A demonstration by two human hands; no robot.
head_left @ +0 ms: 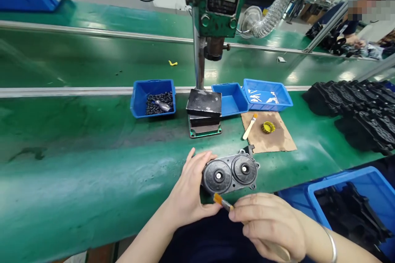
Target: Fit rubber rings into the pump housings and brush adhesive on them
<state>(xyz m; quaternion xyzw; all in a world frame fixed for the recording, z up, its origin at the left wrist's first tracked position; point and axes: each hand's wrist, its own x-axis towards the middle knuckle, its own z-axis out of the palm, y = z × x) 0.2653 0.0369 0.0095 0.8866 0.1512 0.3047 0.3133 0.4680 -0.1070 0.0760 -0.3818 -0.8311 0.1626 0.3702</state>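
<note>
A grey housing with two round black gears [217, 176] lies near the bench's front edge, a white pin end showing at each gear's centre. My left hand [193, 189] grips the housing's left end, fingers behind it and thumb in front. In my right hand [268, 222] is a small paintbrush [226, 204], its orange bristles close to the lower edge of the left gear; whether they touch cannot be seen. Another brush [250, 126] rests on a stained cardboard piece [285, 141], beside a yellow-rimmed cap [268, 127].
Behind the housing stands a green press [226, 20] above a black block [203, 102]. Blue bins hold dark small parts [159, 102] and white pins [262, 96]. Black housings [364, 111] are stacked at right, above a blue crate [364, 176]. A co-worker's hand [354, 41] shows far right.
</note>
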